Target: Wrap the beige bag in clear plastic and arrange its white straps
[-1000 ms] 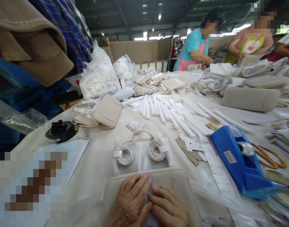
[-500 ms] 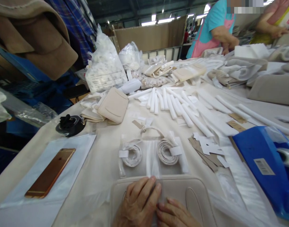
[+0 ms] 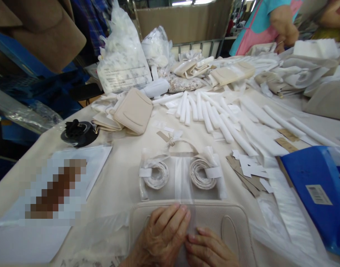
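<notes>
A beige bag (image 3: 236,222) lies at the bottom centre, with a translucent strip (image 3: 191,215) running over its middle. My left hand (image 3: 166,231) is closed, its fingertips together on the strip near the bag's top edge. Lower on the bag, my right hand (image 3: 209,247) has its fingers together and curled, with the tips at the strip's right side. Both thumbs are hidden. Above the bag is a clear-wrapped section (image 3: 170,193) holding two coiled straps, a left one (image 3: 163,174) and a right one (image 3: 196,174). A thin handle (image 3: 183,141) arches behind them.
At left are a black tape roll (image 3: 88,135) and white sheets (image 3: 100,159). Another beige bag (image 3: 133,111) and white foam rods (image 3: 209,116) lie behind. A blue dispenser (image 3: 306,178) stands at right. A person's arm (image 3: 284,27) is across the table.
The view has tilted down and shifted slightly left. My hands stay at nearly the same places on the bag and strip. The person across the table has moved an arm.
</notes>
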### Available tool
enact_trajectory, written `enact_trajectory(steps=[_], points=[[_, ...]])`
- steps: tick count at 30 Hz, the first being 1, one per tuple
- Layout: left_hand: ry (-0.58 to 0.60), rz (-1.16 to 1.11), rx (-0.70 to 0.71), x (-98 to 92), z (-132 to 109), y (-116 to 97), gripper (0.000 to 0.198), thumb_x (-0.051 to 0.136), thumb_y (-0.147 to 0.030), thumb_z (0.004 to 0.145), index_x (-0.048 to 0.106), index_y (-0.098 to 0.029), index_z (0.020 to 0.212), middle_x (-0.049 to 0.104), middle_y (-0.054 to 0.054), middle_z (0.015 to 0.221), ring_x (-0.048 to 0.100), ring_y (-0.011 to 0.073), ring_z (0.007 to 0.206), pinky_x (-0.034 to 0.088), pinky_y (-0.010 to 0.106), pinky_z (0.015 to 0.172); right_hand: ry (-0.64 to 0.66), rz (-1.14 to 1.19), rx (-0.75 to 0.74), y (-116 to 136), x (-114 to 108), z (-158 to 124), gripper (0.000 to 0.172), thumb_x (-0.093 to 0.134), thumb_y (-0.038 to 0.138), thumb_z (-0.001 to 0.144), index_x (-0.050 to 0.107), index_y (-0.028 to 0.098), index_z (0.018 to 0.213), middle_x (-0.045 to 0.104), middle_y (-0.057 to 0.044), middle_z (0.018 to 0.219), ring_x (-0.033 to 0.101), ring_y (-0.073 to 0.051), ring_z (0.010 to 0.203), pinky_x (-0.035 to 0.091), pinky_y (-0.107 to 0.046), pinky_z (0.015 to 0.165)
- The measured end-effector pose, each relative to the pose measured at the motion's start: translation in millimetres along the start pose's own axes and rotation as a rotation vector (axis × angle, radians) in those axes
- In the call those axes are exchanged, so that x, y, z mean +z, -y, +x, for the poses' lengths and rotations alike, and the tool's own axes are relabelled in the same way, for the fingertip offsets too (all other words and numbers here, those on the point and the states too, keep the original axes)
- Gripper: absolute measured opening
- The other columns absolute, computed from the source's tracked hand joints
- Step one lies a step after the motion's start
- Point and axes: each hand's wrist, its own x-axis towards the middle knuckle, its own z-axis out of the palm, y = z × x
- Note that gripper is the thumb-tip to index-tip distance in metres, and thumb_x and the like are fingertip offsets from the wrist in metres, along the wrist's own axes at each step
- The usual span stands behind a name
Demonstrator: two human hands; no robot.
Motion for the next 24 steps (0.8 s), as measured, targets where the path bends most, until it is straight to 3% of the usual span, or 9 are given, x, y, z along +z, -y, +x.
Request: enact_trajectory(steps=[4, 10, 13, 16, 19, 24], points=[[0.175, -0.034, -0.015, -8.8, 3, -3, 0.037, 0.036, -0.007, 0.089, 0.055, -0.006, 0.12, 0.061, 0.01, 0.121, 0.043, 0.0216, 0.125, 0.031, 0.033, 0.103, -0.211, 0.025, 0.041, 11, -2, 18, 0.029, 0.038, 0.013, 0.094, 0.066, 0.017, 0.09, 0.074, 0.001, 0.079, 0.067, -0.008, 0.09, 0.039, -0.023, 0.107], [0.245, -0.031, -0.006, -13.9, 10, -1, 0.034, 0.043, -0.012, 0.088, 0.055, -0.006, 0.12, 0.061, 0.01, 0.123, 0.045, 0.0225, 0.123, 0.036, 0.035, 0.098, 0.072, 0.065, 0.039, 15, -29, 34, 0.027, 0.037, 0.013, 0.094, 0.065, 0.014, 0.096, 0.073, -0.004, 0.092, 0.063, -0.009, 0.1, 0.039, -0.024, 0.106], [0.278, -0.046, -0.016, -17.1, 12, 0, 0.033, 0.044, -0.017, 0.09, 0.054, -0.007, 0.12, 0.06, 0.009, 0.124, 0.046, 0.0219, 0.122, 0.037, 0.035, 0.097, 0.016, 0.034, 0.026, 21, -28, 20, 0.032, 0.033, 0.016, 0.096, 0.065, 0.016, 0.095, 0.073, -0.002, 0.092, 0.061, -0.008, 0.102, 0.034, -0.023, 0.109], [0.302, -0.056, -0.03, -20.4, 15, 1, 0.035, 0.046, -0.027, 0.092, 0.053, -0.008, 0.12, 0.06, 0.009, 0.123, 0.047, 0.0215, 0.12, 0.037, 0.034, 0.097, -0.063, -0.082, -0.079, 30, -23, -4, 0.033, 0.034, 0.019, 0.097, 0.067, 0.018, 0.096, 0.072, 0.001, 0.096, 0.059, -0.011, 0.107, 0.028, -0.03, 0.114], [0.348, -0.08, -0.039, -22.5, 16, 2, 0.041, 0.048, -0.034, 0.091, 0.05, -0.007, 0.122, 0.057, 0.01, 0.126, 0.046, 0.0224, 0.121, 0.035, 0.034, 0.099, 0.006, -0.252, -0.185, 39, -25, -19, 0.034, 0.035, 0.02, 0.097, 0.068, 0.025, 0.097, 0.072, 0.006, 0.097, 0.061, -0.012, 0.101, 0.02, -0.039, 0.116], [0.423, -0.098, -0.036, -25.3, 15, 4, 0.059, 0.059, -0.045, 0.084, 0.045, -0.007, 0.127, 0.053, 0.012, 0.131, 0.043, 0.0247, 0.124, 0.031, 0.035, 0.103, 0.061, -0.411, -0.178, 51, -29, -15, 0.034, 0.035, 0.025, 0.098, 0.069, 0.029, 0.098, 0.073, 0.006, 0.09, 0.063, -0.01, 0.088, 0.012, -0.041, 0.118]])
